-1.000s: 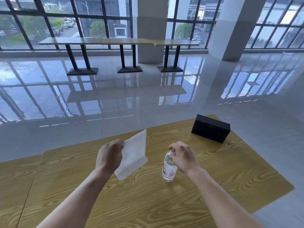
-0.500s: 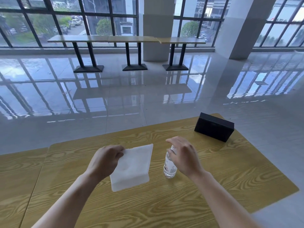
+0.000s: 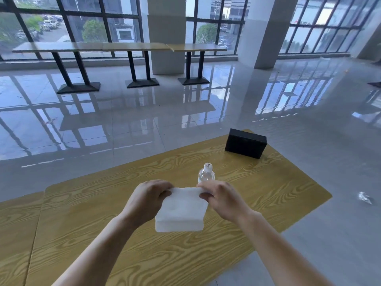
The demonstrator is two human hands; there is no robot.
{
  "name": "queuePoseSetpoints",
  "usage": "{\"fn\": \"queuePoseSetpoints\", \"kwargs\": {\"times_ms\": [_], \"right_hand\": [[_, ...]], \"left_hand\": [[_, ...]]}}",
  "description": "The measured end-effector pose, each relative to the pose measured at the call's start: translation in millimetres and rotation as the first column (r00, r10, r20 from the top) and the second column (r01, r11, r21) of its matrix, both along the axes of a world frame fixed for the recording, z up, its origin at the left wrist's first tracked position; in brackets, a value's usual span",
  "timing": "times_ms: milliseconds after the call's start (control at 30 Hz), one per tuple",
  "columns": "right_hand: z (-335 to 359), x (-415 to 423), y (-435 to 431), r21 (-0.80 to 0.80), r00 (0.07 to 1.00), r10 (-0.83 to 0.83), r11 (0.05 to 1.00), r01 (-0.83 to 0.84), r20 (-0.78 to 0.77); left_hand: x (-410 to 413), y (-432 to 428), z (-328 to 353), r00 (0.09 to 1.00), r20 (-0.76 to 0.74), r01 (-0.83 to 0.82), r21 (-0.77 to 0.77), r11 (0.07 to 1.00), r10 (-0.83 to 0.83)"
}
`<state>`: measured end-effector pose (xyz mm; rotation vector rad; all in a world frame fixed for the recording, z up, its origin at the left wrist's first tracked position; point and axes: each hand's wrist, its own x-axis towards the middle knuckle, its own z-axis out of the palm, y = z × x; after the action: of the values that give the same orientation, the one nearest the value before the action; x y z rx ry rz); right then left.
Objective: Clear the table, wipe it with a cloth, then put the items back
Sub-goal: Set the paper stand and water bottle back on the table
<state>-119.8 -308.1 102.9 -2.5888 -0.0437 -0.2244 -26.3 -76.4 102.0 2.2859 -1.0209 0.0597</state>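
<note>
A person holds a folded white cloth (image 3: 181, 211) in both hands above a yellow wood-grain surface (image 3: 268, 199) in a glass-walled hall. The left hand (image 3: 148, 200) pinches the cloth's upper left corner with its fingers curled over the top edge. The right hand (image 3: 224, 200) pinches the upper right corner between thumb and curled fingers. The cloth hangs between the two hands near the middle of the surface, and its lower edge appears raised off the wood.

Just beyond the right hand, a clear plastic bottle (image 3: 206, 175) with a white cap stands upright on the surface. The cap carries a small mark, too small to read, and the hand and cloth hide the lower body of the bottle and any label on it. A black rectangular box (image 3: 245, 143) stands at the far right corner of the surface, well apart from the bottle. A faint raised shape shows on the box's near face, but no lettering can be made out.

A second wood-grain tabletop (image 3: 16, 234) adjoins the surface on the left. On the glossy grey floor (image 3: 144, 120) to the right lies a small crumpled scrap (image 3: 363, 197). A row of long tables (image 3: 123, 47) on black pedestal legs lines the windows (image 3: 103, 27), with a white pillar (image 3: 167, 34) behind them. Parked cars and trees show outside.
</note>
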Motion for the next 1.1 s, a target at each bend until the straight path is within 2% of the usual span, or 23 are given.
{"fn": "queuePoseSetpoints", "kwargs": {"times_ms": [233,533,767,967,1100], "right_hand": [[4,-61,-38,-0.004,0.979,-0.200,0.980,0.200,-0.049],[11,-97,-151,-0.012,0.923,-0.384,0.923,0.384,-0.038],[-2,-79,-271,-0.019,0.924,-0.375,0.927,0.375,-0.069],[-14,-56,-356,-0.031,0.924,-0.373,0.928,0.371,-0.085],[-14,-40,-398,-0.098,0.906,-0.418,0.907,0.411,-0.071]], "left_hand": [[-28,-57,-6,0.990,0.034,0.141,-0.070,0.988,-0.139],[-44,-196,-13,0.973,0.092,0.222,-0.097,0.970,-0.214],[-28,-315,-28,0.978,0.121,0.179,-0.071,0.981,-0.170],[-10,-392,-38,0.992,0.081,0.103,-0.065,0.993,-0.098],[12,-422,-54,0.999,0.039,0.027,-0.066,0.997,-0.024]]}}
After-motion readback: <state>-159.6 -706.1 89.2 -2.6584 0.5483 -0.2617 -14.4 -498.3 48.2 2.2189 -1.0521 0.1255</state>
